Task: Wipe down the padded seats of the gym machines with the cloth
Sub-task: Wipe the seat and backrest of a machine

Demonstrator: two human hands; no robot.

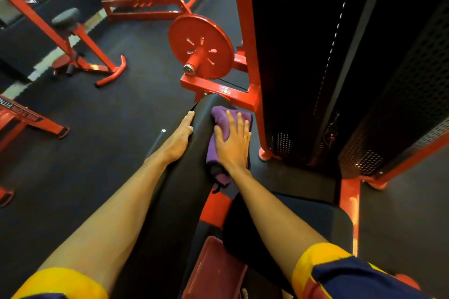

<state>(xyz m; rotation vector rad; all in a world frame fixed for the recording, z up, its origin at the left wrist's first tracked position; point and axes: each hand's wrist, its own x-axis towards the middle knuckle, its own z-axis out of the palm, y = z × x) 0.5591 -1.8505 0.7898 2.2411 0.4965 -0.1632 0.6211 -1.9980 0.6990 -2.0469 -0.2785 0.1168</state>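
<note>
A long black padded seat (187,177) of a red machine runs away from me in the centre. My right hand (234,139) presses flat, fingers straight, on a folded purple cloth (222,120) lying on the pad's right side near its far end. My left hand (181,137) rests with straight fingers along the pad's left edge, level with the cloth. A second black pad (303,221) lies lower at the right, partly hidden by my right forearm.
A red weight plate (201,46) on a peg stands just beyond the pad. A red upright (245,39) and a black perforated weight-stack cover (352,68) rise close on the right. More red machines (80,51) stand on the dark rubber floor (109,114) to the left.
</note>
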